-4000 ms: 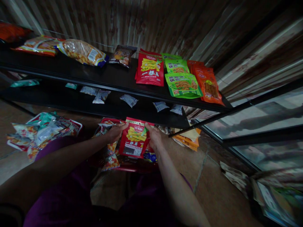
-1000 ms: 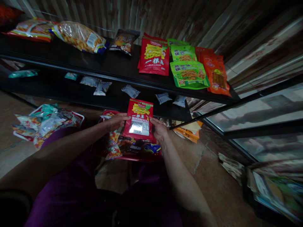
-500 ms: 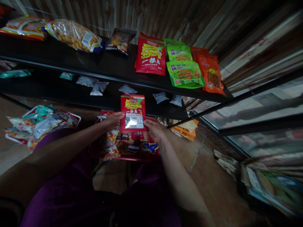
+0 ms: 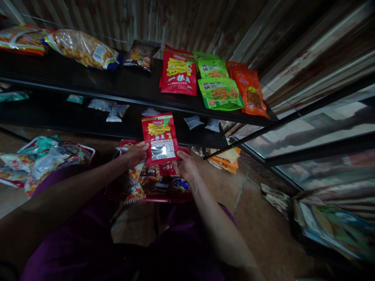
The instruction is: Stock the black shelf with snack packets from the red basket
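Nearest, in front of the person's legs [image 4: 58, 234], a red tray [image 4: 159, 201] holds overlapping snack packets [image 4: 136, 191], too dim to count. Above it, left hand [image 4: 137, 154] and right hand [image 4: 186, 166] pinch a red pouch [image 4: 161, 128] by opposite side edges, fingers behind it hidden. It is off the shelves, so its handling looks unfinished. Beyond, it partly covers a lower shelf [image 4: 52, 117]. Farthest, an upper shelf [image 4: 88, 80] already bears similar red pouches [image 4: 179, 80]; a bag [image 4: 22, 39] is cut off at left
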`<state>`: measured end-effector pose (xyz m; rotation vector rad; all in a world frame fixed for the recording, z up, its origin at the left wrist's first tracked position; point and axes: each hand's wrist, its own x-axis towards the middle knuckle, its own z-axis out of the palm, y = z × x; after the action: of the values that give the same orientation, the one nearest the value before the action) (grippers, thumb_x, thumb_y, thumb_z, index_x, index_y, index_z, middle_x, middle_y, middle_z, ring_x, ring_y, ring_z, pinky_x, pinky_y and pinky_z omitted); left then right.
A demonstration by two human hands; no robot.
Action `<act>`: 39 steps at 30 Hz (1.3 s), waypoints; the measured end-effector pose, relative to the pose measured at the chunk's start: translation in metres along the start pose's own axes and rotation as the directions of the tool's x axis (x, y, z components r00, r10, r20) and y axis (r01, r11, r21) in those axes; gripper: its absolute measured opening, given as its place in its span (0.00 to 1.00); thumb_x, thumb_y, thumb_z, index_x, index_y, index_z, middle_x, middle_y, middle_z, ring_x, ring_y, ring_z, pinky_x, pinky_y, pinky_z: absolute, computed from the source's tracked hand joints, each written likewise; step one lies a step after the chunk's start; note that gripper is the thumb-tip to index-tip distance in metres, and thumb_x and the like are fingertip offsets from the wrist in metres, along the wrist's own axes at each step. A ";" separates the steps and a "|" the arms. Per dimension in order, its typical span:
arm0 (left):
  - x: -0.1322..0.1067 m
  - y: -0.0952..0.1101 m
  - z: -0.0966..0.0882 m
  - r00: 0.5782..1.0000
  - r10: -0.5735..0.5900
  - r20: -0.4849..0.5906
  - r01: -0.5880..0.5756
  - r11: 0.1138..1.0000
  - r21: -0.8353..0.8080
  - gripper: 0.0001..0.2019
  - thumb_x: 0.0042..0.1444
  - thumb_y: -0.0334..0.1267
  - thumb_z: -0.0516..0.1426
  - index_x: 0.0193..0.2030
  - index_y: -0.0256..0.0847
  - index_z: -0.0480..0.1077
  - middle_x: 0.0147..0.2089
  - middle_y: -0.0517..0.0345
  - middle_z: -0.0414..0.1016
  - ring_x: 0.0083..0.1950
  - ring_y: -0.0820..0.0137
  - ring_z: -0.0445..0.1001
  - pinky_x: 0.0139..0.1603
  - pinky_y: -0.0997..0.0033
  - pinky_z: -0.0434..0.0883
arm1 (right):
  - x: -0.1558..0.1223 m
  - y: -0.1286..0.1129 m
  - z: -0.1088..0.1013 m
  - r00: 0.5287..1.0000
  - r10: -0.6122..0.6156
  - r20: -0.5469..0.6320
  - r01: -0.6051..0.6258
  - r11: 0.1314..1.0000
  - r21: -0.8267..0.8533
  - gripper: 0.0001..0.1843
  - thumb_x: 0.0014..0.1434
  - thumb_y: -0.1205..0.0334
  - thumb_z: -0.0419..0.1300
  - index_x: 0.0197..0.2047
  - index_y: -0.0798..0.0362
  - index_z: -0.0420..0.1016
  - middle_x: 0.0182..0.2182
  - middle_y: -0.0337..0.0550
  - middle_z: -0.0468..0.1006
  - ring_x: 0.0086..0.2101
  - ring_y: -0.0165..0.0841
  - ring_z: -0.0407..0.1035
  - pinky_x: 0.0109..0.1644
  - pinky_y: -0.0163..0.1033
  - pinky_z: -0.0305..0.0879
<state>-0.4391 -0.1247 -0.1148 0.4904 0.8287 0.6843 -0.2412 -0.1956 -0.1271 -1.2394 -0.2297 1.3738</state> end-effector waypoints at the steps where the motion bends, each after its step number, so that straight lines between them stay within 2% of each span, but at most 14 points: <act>1: -0.001 0.000 0.002 1.000 0.018 -0.019 -0.018 1.000 0.006 0.04 0.57 0.28 0.56 0.38 0.37 0.71 0.30 0.59 0.77 0.24 0.79 0.72 0.24 0.83 0.68 | -0.001 0.000 0.000 1.000 0.000 0.006 0.000 1.000 -0.001 0.06 0.45 0.70 0.67 0.24 0.53 0.74 0.21 0.35 0.77 0.23 0.28 0.71 0.29 0.33 0.72; 4: -0.001 0.000 0.003 0.998 0.043 -0.034 -0.042 0.999 0.024 0.06 0.59 0.28 0.53 0.39 0.37 0.71 0.29 0.58 0.77 0.25 0.78 0.73 0.26 0.82 0.70 | -0.005 -0.001 0.000 0.999 -0.037 0.029 0.039 0.998 -0.051 0.06 0.44 0.68 0.69 0.25 0.53 0.75 0.23 0.36 0.78 0.24 0.27 0.72 0.27 0.31 0.72; 8: 0.003 -0.003 -0.003 0.999 0.046 0.024 -0.046 0.999 -0.012 0.09 0.61 0.28 0.50 0.41 0.37 0.71 0.34 0.55 0.78 0.31 0.74 0.76 0.34 0.78 0.73 | -0.008 -0.001 -0.001 0.995 -0.074 0.073 0.082 0.990 -0.113 0.10 0.40 0.64 0.71 0.28 0.53 0.77 0.27 0.36 0.79 0.25 0.27 0.72 0.28 0.30 0.73; 12: 0.006 -0.008 -0.007 0.996 0.057 0.065 -0.055 0.998 -0.030 0.08 0.59 0.29 0.53 0.43 0.36 0.70 0.39 0.52 0.79 0.36 0.70 0.78 0.40 0.71 0.75 | -0.006 0.004 -0.001 0.995 -0.099 0.020 0.101 0.990 -0.102 0.12 0.37 0.62 0.72 0.27 0.53 0.76 0.26 0.36 0.79 0.24 0.26 0.71 0.26 0.29 0.71; 16: 0.008 -0.011 -0.006 0.997 0.052 0.050 -0.050 0.998 -0.035 0.08 0.59 0.30 0.54 0.44 0.35 0.70 0.39 0.50 0.78 0.36 0.68 0.78 0.40 0.66 0.76 | -0.002 0.009 0.000 0.993 -0.110 -0.040 0.105 0.989 -0.103 0.13 0.38 0.58 0.72 0.27 0.53 0.75 0.21 0.33 0.77 0.17 0.22 0.66 0.20 0.26 0.65; 18: 0.009 -0.010 -0.004 0.997 0.060 0.040 -0.059 0.998 -0.036 0.09 0.59 0.30 0.54 0.45 0.35 0.70 0.38 0.50 0.78 0.35 0.68 0.78 0.40 0.66 0.76 | -0.003 0.008 0.000 0.994 -0.102 -0.036 0.098 0.989 -0.108 0.14 0.39 0.57 0.72 0.27 0.54 0.75 0.20 0.32 0.76 0.16 0.21 0.66 0.20 0.26 0.65; 23: 0.011 -0.008 -0.001 0.995 0.096 -0.037 -0.098 0.994 -0.045 0.10 0.59 0.31 0.54 0.46 0.36 0.71 0.38 0.50 0.78 0.34 0.68 0.78 0.38 0.69 0.75 | -0.010 0.004 0.003 0.998 0.022 0.059 -0.018 0.997 -0.076 0.15 0.37 0.65 0.73 0.30 0.54 0.76 0.27 0.36 0.80 0.25 0.25 0.73 0.31 0.28 0.72; 26: 0.012 -0.008 -0.002 0.992 0.118 -0.040 -0.120 0.991 -0.061 0.11 0.58 0.32 0.56 0.48 0.35 0.71 0.39 0.50 0.79 0.35 0.68 0.78 0.40 0.68 0.75 | -0.014 0.004 0.006 0.990 0.061 0.129 -0.058 0.998 -0.024 0.15 0.37 0.72 0.72 0.31 0.53 0.76 0.29 0.36 0.81 0.30 0.25 0.75 0.38 0.28 0.74; 28: 0.013 -0.009 -0.005 0.991 0.132 -0.012 -0.133 0.989 -0.065 0.13 0.58 0.32 0.56 0.50 0.35 0.70 0.39 0.49 0.79 0.38 0.67 0.78 0.44 0.67 0.74 | -0.015 0.006 0.007 0.990 0.070 0.121 -0.070 0.998 -0.002 0.15 0.38 0.74 0.71 0.30 0.53 0.75 0.27 0.35 0.80 0.28 0.24 0.75 0.36 0.26 0.74; 31: 0.018 -0.012 -0.010 0.990 0.136 0.026 -0.134 0.989 -0.054 0.14 0.58 0.33 0.55 0.51 0.36 0.70 0.40 0.50 0.79 0.39 0.68 0.78 0.46 0.67 0.74 | -0.016 0.007 0.008 0.992 0.120 0.034 -0.121 0.992 0.029 0.13 0.40 0.76 0.69 0.29 0.54 0.73 0.23 0.35 0.79 0.24 0.24 0.74 0.29 0.24 0.72; 34: 0.022 -0.015 -0.015 0.991 0.130 0.004 -0.130 0.991 -0.025 0.13 0.58 0.35 0.56 0.50 0.38 0.70 0.39 0.52 0.79 0.38 0.69 0.78 0.44 0.70 0.74 | -0.017 0.006 0.008 0.985 0.175 0.004 -0.175 0.983 0.057 0.12 0.42 0.78 0.66 0.28 0.55 0.72 0.20 0.35 0.78 0.20 0.22 0.71 0.23 0.23 0.69; 39: 0.021 -0.013 -0.012 0.992 0.121 -0.042 -0.121 0.993 0.007 0.14 0.57 0.35 0.57 0.50 0.38 0.70 0.39 0.53 0.79 0.36 0.70 0.77 0.41 0.70 0.74 | -0.014 0.007 0.003 0.984 0.175 0.029 -0.176 0.983 0.058 0.12 0.42 0.78 0.65 0.28 0.54 0.70 0.19 0.33 0.75 0.19 0.21 0.68 0.21 0.23 0.66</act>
<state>-0.4339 -0.1170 -0.1408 0.5349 0.8453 0.8068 -0.2517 -0.2077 -0.1240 -1.2162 -0.0966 1.5369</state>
